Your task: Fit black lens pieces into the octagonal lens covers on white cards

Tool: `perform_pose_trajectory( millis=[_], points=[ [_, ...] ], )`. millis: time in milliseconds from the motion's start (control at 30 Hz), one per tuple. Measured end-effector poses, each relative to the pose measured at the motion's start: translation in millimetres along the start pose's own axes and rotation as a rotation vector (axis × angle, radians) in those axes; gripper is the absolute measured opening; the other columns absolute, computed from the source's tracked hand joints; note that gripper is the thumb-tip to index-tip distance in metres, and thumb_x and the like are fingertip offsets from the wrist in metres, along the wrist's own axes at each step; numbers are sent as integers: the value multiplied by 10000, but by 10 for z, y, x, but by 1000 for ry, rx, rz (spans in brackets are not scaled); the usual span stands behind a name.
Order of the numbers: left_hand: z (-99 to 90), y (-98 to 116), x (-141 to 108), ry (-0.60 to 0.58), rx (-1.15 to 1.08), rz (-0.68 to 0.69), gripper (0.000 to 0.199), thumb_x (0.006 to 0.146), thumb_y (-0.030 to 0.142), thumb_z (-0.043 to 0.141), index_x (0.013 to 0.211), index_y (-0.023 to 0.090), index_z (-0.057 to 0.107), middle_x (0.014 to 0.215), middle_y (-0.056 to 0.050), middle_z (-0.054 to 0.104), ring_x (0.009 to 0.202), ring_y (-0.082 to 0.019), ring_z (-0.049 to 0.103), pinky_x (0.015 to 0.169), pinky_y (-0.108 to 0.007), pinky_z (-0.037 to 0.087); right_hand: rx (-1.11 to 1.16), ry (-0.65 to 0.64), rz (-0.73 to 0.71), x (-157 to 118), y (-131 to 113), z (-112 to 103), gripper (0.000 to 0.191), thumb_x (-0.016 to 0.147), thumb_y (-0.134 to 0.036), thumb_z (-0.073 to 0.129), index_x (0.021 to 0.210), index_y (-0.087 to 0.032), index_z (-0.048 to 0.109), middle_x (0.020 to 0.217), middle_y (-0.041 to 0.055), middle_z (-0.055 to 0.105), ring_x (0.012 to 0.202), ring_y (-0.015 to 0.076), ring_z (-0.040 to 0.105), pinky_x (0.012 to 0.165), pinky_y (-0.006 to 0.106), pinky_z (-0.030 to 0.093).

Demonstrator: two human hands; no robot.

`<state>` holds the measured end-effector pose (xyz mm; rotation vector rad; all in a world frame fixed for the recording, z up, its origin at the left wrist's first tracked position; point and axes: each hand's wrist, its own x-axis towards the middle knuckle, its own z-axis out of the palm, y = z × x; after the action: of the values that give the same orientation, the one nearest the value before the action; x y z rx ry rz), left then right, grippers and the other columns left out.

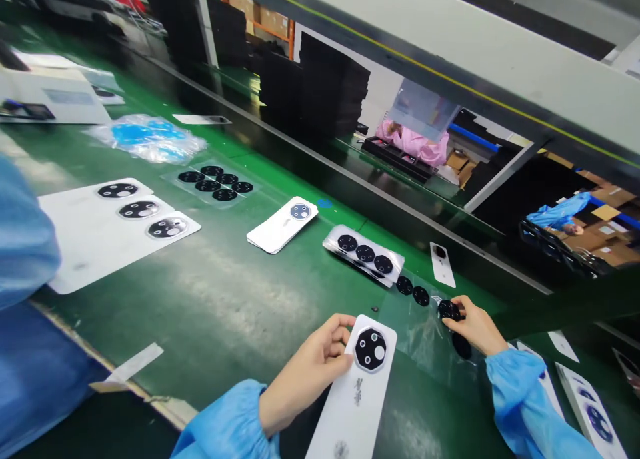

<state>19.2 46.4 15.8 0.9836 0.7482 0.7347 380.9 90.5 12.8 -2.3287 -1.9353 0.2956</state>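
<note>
My left hand (315,365) grips the edge of a white phone back cover (359,415) between thumb and fingers. Near its top is a black eight-sided camera plate with several round lens spots. To the right, my right hand (474,327) pinches a black camera lens cover (448,309) at the clear plastic sheet (417,329); whether it is still stuck to the sheet I cannot tell. More black lens covers (421,295) lie along that sheet. Just behind, a clear-wrapped stack of lens-cover sheets (365,253) rests on the green bench.
White phone covers lie in a fanned group (107,239), a small stack (281,227) and a pile at right (593,409). A sheet of black discs (217,182) and a plastic bag (150,139) lie farther left. A blue sleeve (25,232) intrudes at left. Co-workers are beyond the rail.
</note>
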Motion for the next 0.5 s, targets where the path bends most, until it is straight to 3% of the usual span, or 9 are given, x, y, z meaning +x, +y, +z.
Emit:
perform_pose_trajectory(
  millis=[267,500],
  points=[
    [-40,-56,31,57,-42,22,343,754,315,629,1039,190,485,820,10,546,737,-136,554,657,-251,411,-95,-14,10,-51,-75,-11,281,720,-346,580,973,-252,504,885,27,711,843,259,677,690,319,431],
    [-48,-9,20,68,-68,-8,319,759,303,628,1029,192,502,848,1,568,738,-135,559,658,-248,414,-165,-29,3,-66,-146,-49,309,742,-400,548,1002,-239,502,837,40,707,820,283,667,650,328,420]
  ],
)
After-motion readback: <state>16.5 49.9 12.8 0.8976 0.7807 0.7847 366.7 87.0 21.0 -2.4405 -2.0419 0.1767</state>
